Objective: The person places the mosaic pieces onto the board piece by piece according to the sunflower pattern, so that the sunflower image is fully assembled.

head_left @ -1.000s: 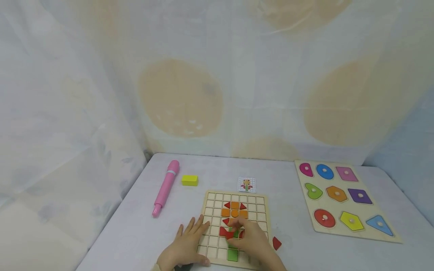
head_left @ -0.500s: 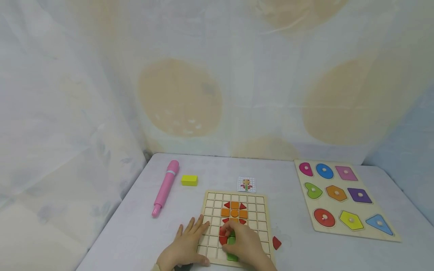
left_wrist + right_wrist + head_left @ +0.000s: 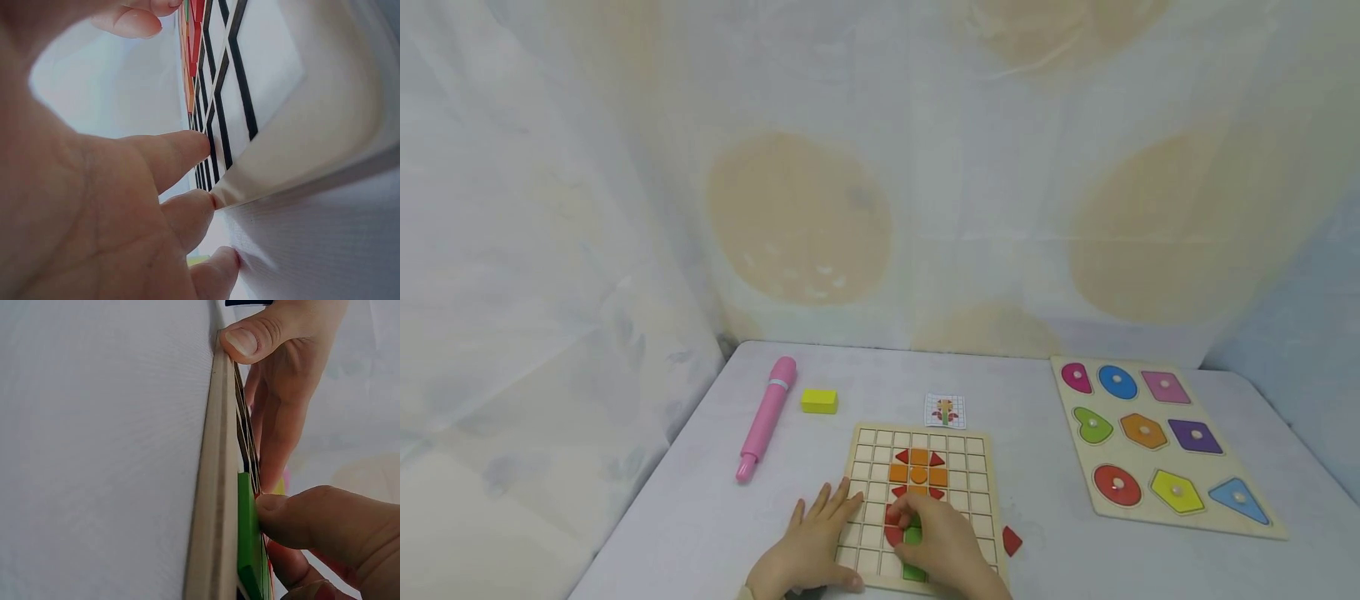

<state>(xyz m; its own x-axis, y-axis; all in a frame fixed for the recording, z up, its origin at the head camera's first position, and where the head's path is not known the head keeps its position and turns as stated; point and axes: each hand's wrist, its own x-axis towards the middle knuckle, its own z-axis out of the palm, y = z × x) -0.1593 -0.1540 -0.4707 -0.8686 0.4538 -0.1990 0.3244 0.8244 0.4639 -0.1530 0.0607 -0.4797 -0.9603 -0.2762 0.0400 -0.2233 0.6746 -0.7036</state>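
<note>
A wooden grid board (image 3: pixel 862 560) lies on the table in the head view, with red, orange and green pieces forming a flower on it. My left hand (image 3: pixel 811 542) is spread at the board's left edge, its fingertips on the rim and grid and the thumb at the near corner. My right hand (image 3: pixel 946 540) is over the lower middle, thumb and index finger curled at a red quarter-round piece (image 3: pixel 893 536) in a cell left of the green stem (image 3: pixel 913 572). Its fingers partly cover the stem and another red piece above. In the right wrist view, the thumb touches close beside a green piece (image 3: pixel 248 537).
One loose red piece (image 3: pixel 1012 541) lies right of the board. Behind the board are a small flower pattern card (image 3: pixel 945 411) and a yellow block (image 3: pixel 819 402). A pink tube-shaped toy (image 3: pixel 767 419) lies left; a knobbed shape puzzle (image 3: pixel 1168 450) lies right.
My right hand has lowered the red piece it pinched over the stem into the cell left of the stem, and its fingers stay there. The left hand has kept its place.
</note>
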